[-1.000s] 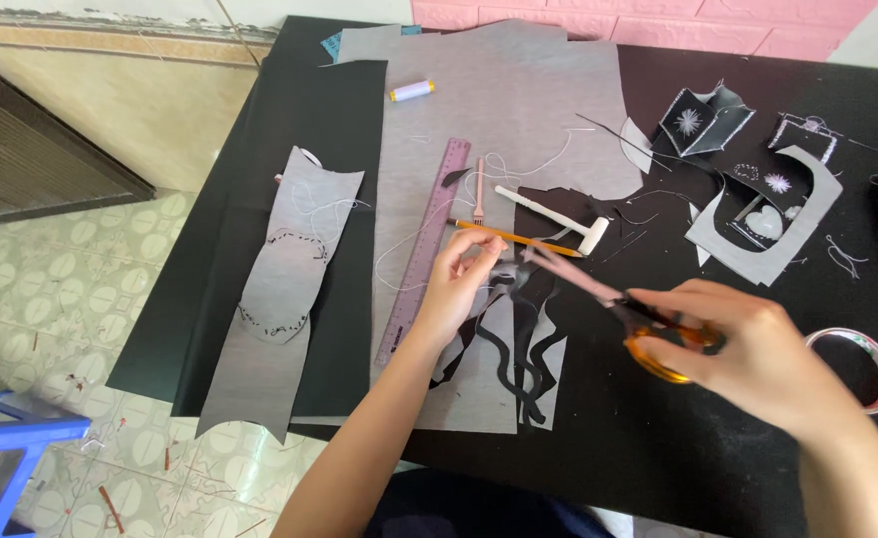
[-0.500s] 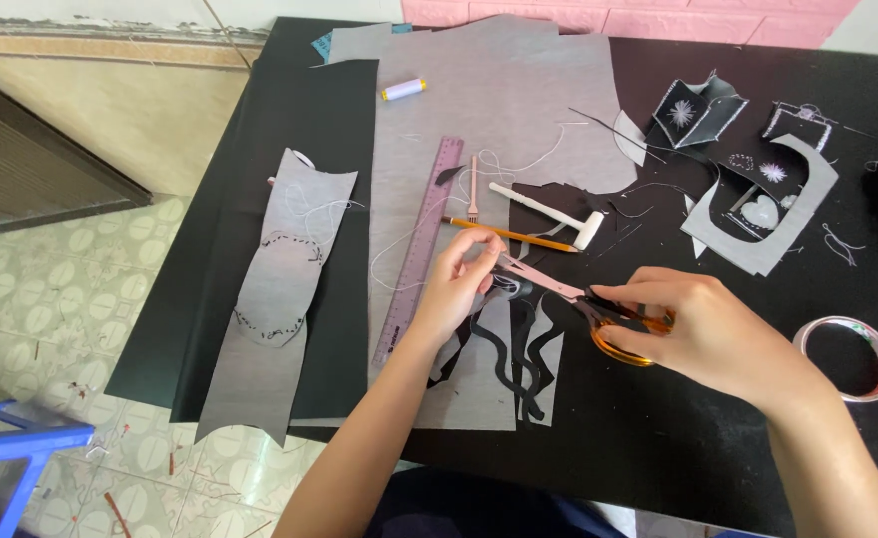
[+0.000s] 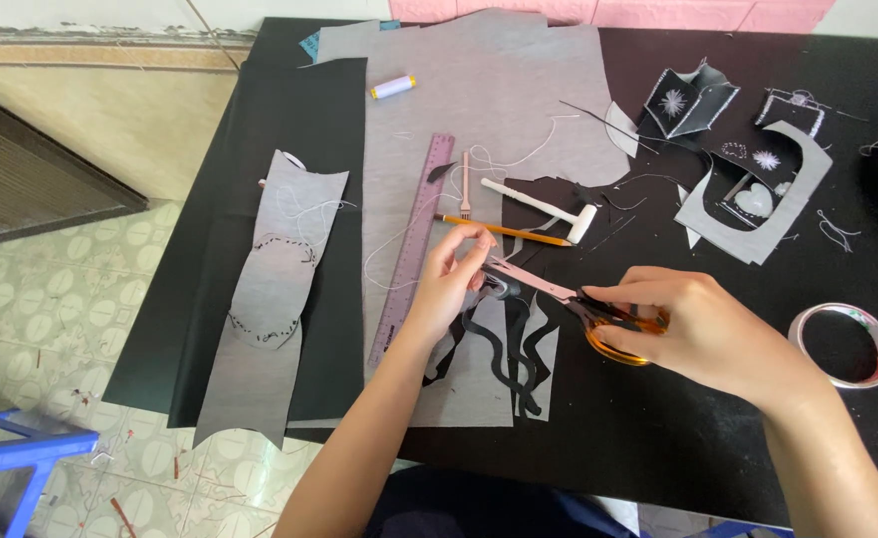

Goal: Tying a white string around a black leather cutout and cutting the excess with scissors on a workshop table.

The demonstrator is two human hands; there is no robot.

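A: What is the left hand [image 3: 451, 289] doing?

B: Its fingers pinch a thin black strip [image 3: 504, 334] at the near edge of the grey sheet [image 3: 489, 120], just right of the ruler [image 3: 414, 244].

A: And the right hand [image 3: 703, 329]?

B: Its fingers are curled through the orange handles of the scissors [image 3: 559, 297]; the blades meet the strip beside the left fingertips.

A: How does that strip handle?

B: Light, soft and floppy, I judge; its loose tails curl over the black table [image 3: 658, 438]. Best pinched close to the blades, kept taut.
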